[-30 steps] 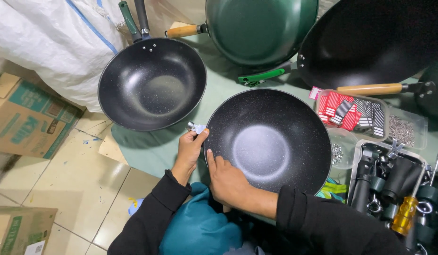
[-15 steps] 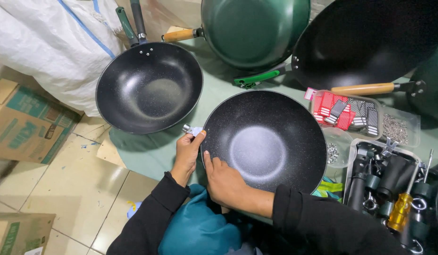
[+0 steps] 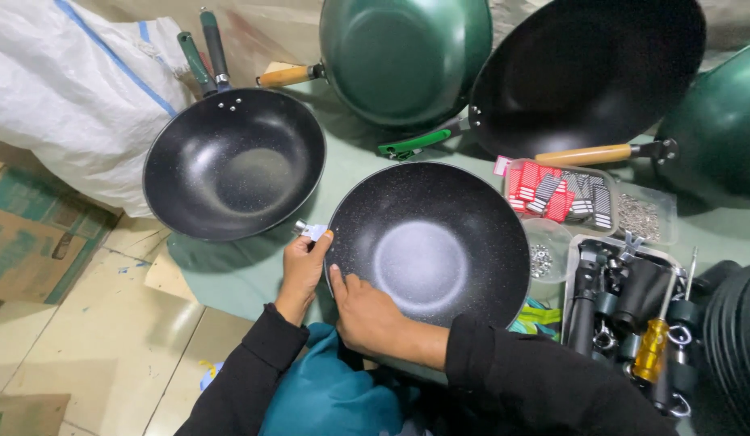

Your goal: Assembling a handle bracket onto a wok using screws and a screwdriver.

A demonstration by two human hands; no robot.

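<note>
The speckled black pan [image 3: 430, 242] sits on the green bench [image 3: 237, 270] before the person. The left hand [image 3: 300, 270] pinches a small metal bracket [image 3: 310, 231] against its rim; the right hand [image 3: 367, 316] grips the near edge. Steady hold and flush alignment matter. Both wrists angle inward.

A large white woven sack [image 3: 76, 89] with a blue stripe is lying at the far left. Below it, brown cardboard boxes [image 3: 27, 242] with green printed panels are sitting on the floor at the left edge. At the right, a clear plastic tray [image 3: 562, 191] is holding small red and grey striped packets, and another clear tray [image 3: 645, 216] beside it is holding small metal parts.
</note>
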